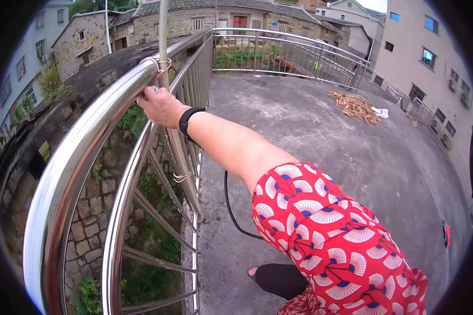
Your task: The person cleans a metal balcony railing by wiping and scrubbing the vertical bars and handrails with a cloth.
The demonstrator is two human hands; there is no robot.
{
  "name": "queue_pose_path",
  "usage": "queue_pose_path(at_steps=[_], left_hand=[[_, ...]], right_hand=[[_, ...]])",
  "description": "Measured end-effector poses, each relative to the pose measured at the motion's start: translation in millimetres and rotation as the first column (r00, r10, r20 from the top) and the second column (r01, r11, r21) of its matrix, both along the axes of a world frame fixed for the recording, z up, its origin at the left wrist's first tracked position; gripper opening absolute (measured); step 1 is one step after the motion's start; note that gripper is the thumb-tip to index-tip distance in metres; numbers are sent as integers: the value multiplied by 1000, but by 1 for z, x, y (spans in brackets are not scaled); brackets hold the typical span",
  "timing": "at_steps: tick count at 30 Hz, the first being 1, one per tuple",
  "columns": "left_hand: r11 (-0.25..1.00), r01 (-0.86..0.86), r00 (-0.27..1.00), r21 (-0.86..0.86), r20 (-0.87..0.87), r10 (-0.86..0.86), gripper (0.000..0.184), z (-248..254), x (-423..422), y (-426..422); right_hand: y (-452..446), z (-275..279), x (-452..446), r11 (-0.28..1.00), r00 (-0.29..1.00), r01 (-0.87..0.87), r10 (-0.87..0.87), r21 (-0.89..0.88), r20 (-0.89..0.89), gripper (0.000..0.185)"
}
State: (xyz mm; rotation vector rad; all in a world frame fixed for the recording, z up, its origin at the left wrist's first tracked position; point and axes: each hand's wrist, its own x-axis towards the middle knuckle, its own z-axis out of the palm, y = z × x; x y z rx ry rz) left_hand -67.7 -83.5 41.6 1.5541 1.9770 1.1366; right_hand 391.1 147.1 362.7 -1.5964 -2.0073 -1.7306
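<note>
Where pinkish string [160,68] ties the pale pole [164,31] to the shiny rail [102,107], your left hand [162,106] curls, what it pinches unclear.

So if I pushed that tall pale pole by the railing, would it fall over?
The pole probably wouldn't topple easily: the upper string ties it near the top rail, and the lower string looks looped round it too. Its top might sway, since it sticks up past the rail. It seems straight, so likely stiff, not floppy.
</note>
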Motion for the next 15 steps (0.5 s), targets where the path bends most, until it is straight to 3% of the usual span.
queue_pose_path(at_steps=[1,2,3,4,5,6,8,10,11,12,13,15], left_hand=[[1000,14,1000,-24,6,-14,52,10,2,-4],[998,31,1000,-58,9,-30,52,19,6,-7],[995,50,999,-86,21,-48,52,29,11,-11],[992,59,998,-113,31,-55,52,39,12,-17],[989,63,998,-135,39,-58,52,50,11,-22],[986,58,998,-154,47,-52,52,57,9,-29],[981,46,998,-188,56,-36,51,75,-1,-42],[974,31,997,-224,71,-16,51,88,-17,-55],[972,12,997,-237,81,7,51,95,-30,-61],[968,-9,996,-250,85,31,51,101,-42,-70],[964,-26,994,-265,91,52,51,108,-56,-78],[954,-78,988,-290,105,113,51,123,-86,-92]], right_hand=[[15,-10,-3,993,984,-73,87,90,-157,31],[4,-5,-24,999,962,20,-9,38,-273,27],[8,-9,-33,997,866,-33,60,64,-496,22],[11,-11,-42,999,703,-34,28,6,-711,20],[-10,4,-65,1000,438,-14,13,8,-899,21],[-18,8,-73,991,527,-22,-103,-135,-844,22],[-32,6,-102,980,246,-185,-26,-74,-969,27],[-52,2,-142,930,-80,-366,-57,-24,-995,29],[-71,4,-165,903,-120,-426,-109,-48,-987,30],[-70,-14,-187,884,18,-445,-151,-143,-988,31],[-93,-14,-210,884,227,-440,-60,-157,-972,28],[-120,-19,-256,844,248,-508,-46,-171,-968,25]])
